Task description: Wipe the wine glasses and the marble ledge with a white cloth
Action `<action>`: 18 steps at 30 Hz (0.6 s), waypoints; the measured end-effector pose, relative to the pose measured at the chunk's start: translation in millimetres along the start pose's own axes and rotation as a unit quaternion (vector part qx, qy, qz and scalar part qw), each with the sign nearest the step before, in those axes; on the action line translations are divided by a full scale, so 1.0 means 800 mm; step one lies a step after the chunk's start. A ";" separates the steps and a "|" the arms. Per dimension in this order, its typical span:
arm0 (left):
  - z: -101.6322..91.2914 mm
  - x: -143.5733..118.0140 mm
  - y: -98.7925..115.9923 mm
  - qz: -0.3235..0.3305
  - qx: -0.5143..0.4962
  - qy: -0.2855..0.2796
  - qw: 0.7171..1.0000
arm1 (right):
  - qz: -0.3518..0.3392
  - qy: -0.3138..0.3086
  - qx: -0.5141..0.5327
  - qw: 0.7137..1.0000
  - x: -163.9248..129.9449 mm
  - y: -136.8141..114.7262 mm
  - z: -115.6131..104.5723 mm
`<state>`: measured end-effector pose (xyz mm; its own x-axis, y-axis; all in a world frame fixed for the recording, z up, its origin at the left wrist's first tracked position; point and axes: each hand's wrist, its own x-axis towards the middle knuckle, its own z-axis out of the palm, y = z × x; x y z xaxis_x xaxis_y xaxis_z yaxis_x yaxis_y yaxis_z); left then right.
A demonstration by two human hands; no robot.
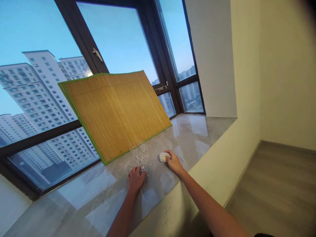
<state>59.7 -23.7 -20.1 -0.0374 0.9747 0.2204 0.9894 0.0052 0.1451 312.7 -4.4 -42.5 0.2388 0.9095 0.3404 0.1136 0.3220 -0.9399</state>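
My left hand (136, 180) rests low over the stone sill, its fingers curled at the near end of a clear, shiny, glass-like object (139, 153). The exact shape of that object is hard to make out against the glossy surface. In my right hand (174, 163) is a small white rounded object (164, 157), pinched between thumb and fingers just above or on the sill; its kind cannot be told. Behind both hands a bamboo mat (118, 112) with green edging leans against the window, its lower edge on the sill.
The glossy grey sill (98, 194) runs along dark-framed windows and ends at a front edge above a pale wall (209, 171). A white window handle (97, 54) shows above the mat. Wooden flooring (276, 191) lies at the lower right.
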 end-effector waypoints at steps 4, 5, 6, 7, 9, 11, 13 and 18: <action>-0.001 -0.003 0.005 0.000 -0.005 0.015 1.000 | 0.006 -0.007 0.002 1.000 0.000 0.001 -0.001; -0.001 -0.004 0.006 -0.002 -0.006 0.018 1.000 | 0.007 -0.009 0.002 1.000 -0.001 0.001 -0.001; -0.001 -0.004 0.007 -0.003 -0.008 0.021 1.000 | 0.007 -0.011 0.001 1.000 -0.001 0.001 -0.002; -0.001 -0.005 0.008 -0.004 -0.009 0.025 1.000 | 0.006 -0.015 0.000 1.000 -0.001 0.001 -0.002; -0.001 -0.006 0.010 -0.006 -0.011 0.034 0.999 | 0.003 -0.026 -0.006 1.000 -0.002 0.002 -0.003; -0.001 -0.007 0.012 -0.009 -0.015 0.044 0.999 | -0.001 -0.039 -0.012 0.999 -0.004 0.002 -0.004; 0.000 -0.008 0.013 -0.010 -0.017 0.050 0.999 | -0.005 -0.048 -0.019 0.999 -0.005 0.001 -0.006; -0.002 -0.011 0.016 -0.013 -0.017 0.053 0.998 | -0.022 -0.065 -0.031 0.997 -0.008 -0.001 -0.008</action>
<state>72.5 -32.5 -18.9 -0.0798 0.9453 0.3161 0.9827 0.0215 0.1838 316.9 -12.1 -43.4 0.1062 0.9221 0.3721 0.1811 0.3500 -0.9191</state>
